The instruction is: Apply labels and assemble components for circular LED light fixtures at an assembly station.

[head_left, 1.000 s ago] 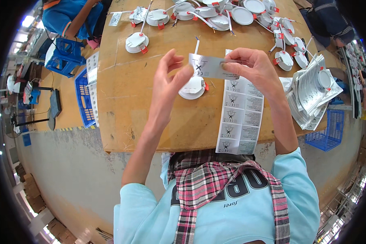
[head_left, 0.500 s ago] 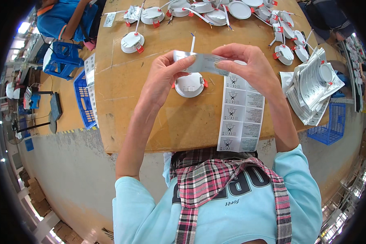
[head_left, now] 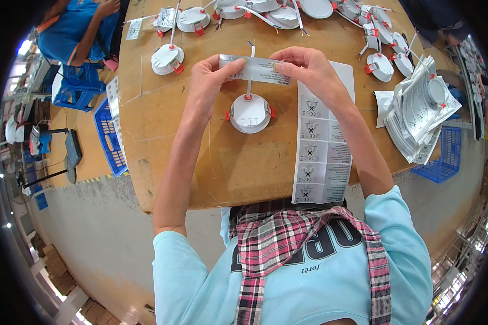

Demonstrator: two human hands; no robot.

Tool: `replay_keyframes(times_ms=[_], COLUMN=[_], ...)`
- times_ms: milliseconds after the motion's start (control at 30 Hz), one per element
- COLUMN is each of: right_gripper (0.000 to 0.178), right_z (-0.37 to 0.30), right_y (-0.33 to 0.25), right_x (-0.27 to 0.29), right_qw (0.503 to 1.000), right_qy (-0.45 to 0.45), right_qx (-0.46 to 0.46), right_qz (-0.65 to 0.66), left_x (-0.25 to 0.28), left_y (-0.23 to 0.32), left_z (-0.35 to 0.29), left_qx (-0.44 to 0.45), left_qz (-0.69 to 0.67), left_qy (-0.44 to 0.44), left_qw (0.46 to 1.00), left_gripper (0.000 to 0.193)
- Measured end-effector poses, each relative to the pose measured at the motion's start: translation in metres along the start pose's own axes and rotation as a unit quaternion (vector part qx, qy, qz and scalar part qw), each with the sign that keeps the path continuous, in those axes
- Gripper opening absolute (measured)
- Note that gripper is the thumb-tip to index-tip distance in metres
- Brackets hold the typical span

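Between my two hands a silver printed label (head_left: pixel 255 70) is stretched out above the table. My left hand (head_left: pixel 214 76) pinches its left end between thumb and fingers, and my right hand (head_left: pixel 306 67) pinches the right end. Just below the label a round white downlight (head_left: pixel 250 114) lies on the table with its back up, red-tipped clips at its sides. Its white cable passes behind the label, and the wire ends show above it. A sheet of silver labels (head_left: pixel 321 162) lies to the right, partly under my right forearm.
Several more white downlights (head_left: pixel 279 16) lie along the far side, with one apart at the left (head_left: pixel 167 59). A stack of label sheets (head_left: pixel 417 116) stands at the right. Blue baskets (head_left: pixel 109 138) and a blue stool (head_left: pixel 80 86) flank the table (head_left: pixel 173 179). Another person (head_left: pixel 73 32) sits far left.
The label has come round so its printed face shows more flatly, and both hands have shifted slightly left and up. More of the downlight and its cable is visible below it.
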State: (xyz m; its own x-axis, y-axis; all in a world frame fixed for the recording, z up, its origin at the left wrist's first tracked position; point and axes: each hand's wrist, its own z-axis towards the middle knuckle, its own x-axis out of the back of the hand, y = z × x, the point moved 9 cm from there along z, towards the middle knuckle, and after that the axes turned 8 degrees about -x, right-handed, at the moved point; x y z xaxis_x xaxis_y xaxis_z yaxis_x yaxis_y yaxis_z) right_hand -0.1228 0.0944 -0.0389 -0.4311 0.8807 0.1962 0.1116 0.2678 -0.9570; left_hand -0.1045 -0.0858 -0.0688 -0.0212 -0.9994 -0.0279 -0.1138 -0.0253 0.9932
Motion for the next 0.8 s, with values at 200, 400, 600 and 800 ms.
replay_keyframes(times_ms=[200, 400, 600, 800], right_gripper=[0.027, 0.027, 0.028, 0.027], right_z=[0.006, 0.009, 0.012, 0.012], right_y=[0.010, 0.012, 0.017, 0.015], right_x=[0.000, -0.001, -0.001, -0.002], right_qw=[1.000, 1.000, 1.000, 1.000], right_qy=[0.006, 0.008, 0.003, 0.001], right_qx=[-0.012, -0.010, -0.017, -0.008], right_qz=[-0.009, 0.003, 0.006, 0.015], left_x=[-0.002, -0.003, -0.003, -0.003], left_y=[-0.003, -0.006, -0.008, -0.007], left_z=[0.005, 0.008, 0.008, 0.005], left_qx=[-0.002, 0.005, 0.015, 0.020], left_qz=[0.011, -0.033, -0.056, -0.084], left_qy=[-0.003, -0.008, -0.012, -0.009], left_qw=[1.000, 0.999, 0.998, 0.996], left_gripper=[0.026, 0.026, 0.026, 0.023])
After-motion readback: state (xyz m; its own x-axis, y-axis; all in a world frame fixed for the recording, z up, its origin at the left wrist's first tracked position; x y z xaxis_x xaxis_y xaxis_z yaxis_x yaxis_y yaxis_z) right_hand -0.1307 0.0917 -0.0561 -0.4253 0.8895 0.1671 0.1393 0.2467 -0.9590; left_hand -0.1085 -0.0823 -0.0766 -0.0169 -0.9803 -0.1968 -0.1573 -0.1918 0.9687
